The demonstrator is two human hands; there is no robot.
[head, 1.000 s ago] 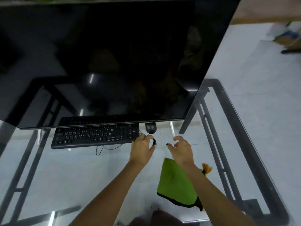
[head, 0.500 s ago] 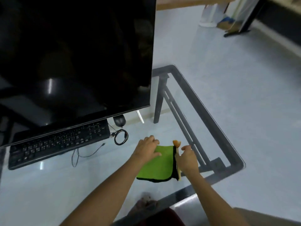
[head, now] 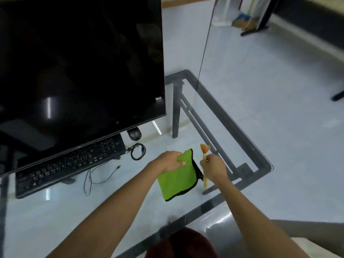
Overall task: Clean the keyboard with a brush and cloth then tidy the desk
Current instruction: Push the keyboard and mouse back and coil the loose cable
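You are at the pick-up step: both tools are in your hands and the keyboard (head: 68,162) is not yet touched. Your left hand (head: 168,162) grips the far edge of the green cloth (head: 176,180), fingers curled over it, just right of centre in the frame; the rest of the cloth seems to lie on the glass desk (head: 242,135), though the blur makes it hard to say whether it is lifted. Your right hand (head: 214,167) is closed round the brush (head: 204,155), held nearly upright beside the cloth, bristles at the top and the handle end showing below your fist.

The keyboard sits at the left of the frame, tucked under the lower edge of the black monitor (head: 80,62), with the mouse (head: 135,135) and a coiled cable (head: 138,151) at its right end.

Next you likely need to carry the brush left to the keys. Mind the monitor's overhang, which covers the back rows, and the loose cable lying between your hands and the keyboard.
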